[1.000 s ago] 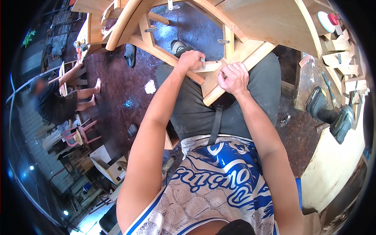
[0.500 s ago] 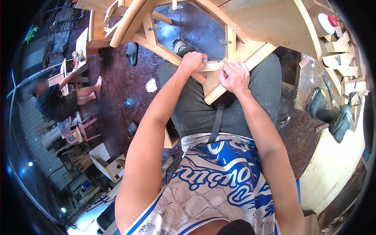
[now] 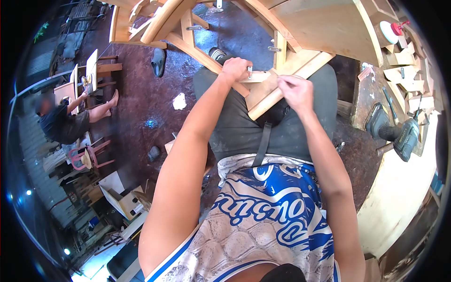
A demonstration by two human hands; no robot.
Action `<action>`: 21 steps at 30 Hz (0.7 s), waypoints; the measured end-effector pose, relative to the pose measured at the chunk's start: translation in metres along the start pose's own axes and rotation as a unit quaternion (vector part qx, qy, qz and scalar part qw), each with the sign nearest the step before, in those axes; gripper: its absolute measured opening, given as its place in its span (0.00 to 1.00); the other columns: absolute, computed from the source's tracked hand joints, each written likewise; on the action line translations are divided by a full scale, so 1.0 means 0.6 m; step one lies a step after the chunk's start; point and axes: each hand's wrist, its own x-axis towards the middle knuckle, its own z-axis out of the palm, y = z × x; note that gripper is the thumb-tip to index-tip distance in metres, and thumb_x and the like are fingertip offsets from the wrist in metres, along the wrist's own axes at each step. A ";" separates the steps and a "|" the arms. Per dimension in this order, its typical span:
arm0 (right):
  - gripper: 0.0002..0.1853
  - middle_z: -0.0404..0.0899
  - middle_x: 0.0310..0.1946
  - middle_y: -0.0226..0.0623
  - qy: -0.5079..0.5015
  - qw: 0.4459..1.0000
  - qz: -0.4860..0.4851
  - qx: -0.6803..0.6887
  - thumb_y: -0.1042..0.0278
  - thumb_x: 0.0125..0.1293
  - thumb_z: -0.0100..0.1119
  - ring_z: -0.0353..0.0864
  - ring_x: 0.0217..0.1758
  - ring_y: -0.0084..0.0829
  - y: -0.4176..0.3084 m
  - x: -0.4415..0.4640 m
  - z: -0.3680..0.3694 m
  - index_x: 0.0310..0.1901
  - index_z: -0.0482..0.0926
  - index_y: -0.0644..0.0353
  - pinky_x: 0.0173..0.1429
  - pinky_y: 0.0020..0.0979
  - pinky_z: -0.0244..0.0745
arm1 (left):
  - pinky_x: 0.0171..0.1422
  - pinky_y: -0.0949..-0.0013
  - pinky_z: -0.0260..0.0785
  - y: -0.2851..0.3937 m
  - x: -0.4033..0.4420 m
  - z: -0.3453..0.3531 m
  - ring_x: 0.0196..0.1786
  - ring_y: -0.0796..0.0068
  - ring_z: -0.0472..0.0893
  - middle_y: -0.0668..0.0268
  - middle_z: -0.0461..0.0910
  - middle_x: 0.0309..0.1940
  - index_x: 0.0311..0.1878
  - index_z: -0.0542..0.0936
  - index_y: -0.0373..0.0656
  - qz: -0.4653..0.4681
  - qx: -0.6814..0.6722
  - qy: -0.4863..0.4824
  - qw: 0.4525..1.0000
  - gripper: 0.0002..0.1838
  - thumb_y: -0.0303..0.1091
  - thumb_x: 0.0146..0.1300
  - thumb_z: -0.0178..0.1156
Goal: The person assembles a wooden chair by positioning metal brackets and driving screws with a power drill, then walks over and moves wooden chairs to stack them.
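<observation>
A light wooden frame (image 3: 272, 91) with curved rails and a flat panel (image 3: 324, 23) lies over my lap. My left hand (image 3: 236, 69) is closed at a short crosspiece (image 3: 257, 76), with a small metal bracket (image 3: 250, 71) at its fingertips. Close by on the right, my right hand (image 3: 297, 92) is pinched just above the frame's corner; whatever its fingertips hold is too small to make out. Other metal plates (image 3: 194, 28) are fixed to the frame's struts.
At the right, a cordless drill (image 3: 406, 138) lies beside another black tool (image 3: 377, 121), near wood offcuts (image 3: 404, 73). A slipper (image 3: 158, 62) is on the floor. Another person (image 3: 66, 117) sits at the left near a pink stool (image 3: 89, 155).
My right hand has lifted off the corner piece and moved slightly right, its fingers now pinched. My left hand stays at the bracket. The other person's arm has drawn back from the wooden piece.
</observation>
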 end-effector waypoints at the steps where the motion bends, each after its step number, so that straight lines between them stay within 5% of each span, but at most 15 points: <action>1: 0.10 0.89 0.36 0.43 0.000 1.000 -0.015 -0.009 0.71 0.60 0.70 0.88 0.35 0.28 -0.014 -0.008 -0.034 0.41 0.89 0.65 0.41 0.28 0.81 | 0.61 0.54 0.77 -0.002 0.003 -0.001 0.52 0.56 0.86 0.59 0.88 0.46 0.58 0.84 0.61 0.005 -0.010 0.003 1.000 0.21 0.41 0.59 0.64; 7: 0.09 0.87 0.41 0.35 0.057 0.997 0.043 -0.021 0.81 0.61 0.70 0.84 0.43 0.23 -0.199 -0.093 -0.273 0.44 0.88 0.67 0.49 0.24 0.78 | 0.58 0.51 0.77 -0.004 0.002 0.003 0.50 0.52 0.86 0.57 0.88 0.44 0.56 0.84 0.58 0.011 -0.001 0.018 1.000 0.20 0.41 0.59 0.64; 12: 0.10 0.85 0.41 0.35 0.200 0.976 -0.038 -0.079 0.85 0.64 0.66 0.82 0.45 0.24 -0.202 -0.108 -0.498 0.46 0.86 0.67 0.54 0.24 0.76 | 0.55 0.49 0.77 0.000 -0.008 0.007 0.47 0.49 0.87 0.51 0.87 0.41 0.59 0.81 0.52 0.026 0.016 0.020 0.999 0.23 0.38 0.58 0.62; 15: 0.09 0.84 0.41 0.35 0.252 0.959 -0.068 -0.115 0.82 0.65 0.65 0.81 0.45 0.24 -0.195 -0.097 -0.597 0.46 0.85 0.70 0.55 0.25 0.75 | 0.55 0.53 0.78 0.012 -0.023 0.000 0.49 0.54 0.87 0.55 0.88 0.43 0.61 0.80 0.54 0.003 0.029 0.014 0.999 0.25 0.36 0.58 0.61; 21: 0.11 0.83 0.42 0.35 0.275 0.960 0.009 -0.055 0.81 0.65 0.64 0.81 0.45 0.26 -0.097 -0.063 -0.716 0.49 0.82 0.70 0.55 0.27 0.77 | 0.53 0.51 0.78 0.012 -0.041 0.016 0.49 0.53 0.87 0.56 0.88 0.43 0.57 0.79 0.57 -0.021 -0.014 0.050 0.998 0.20 0.37 0.59 0.60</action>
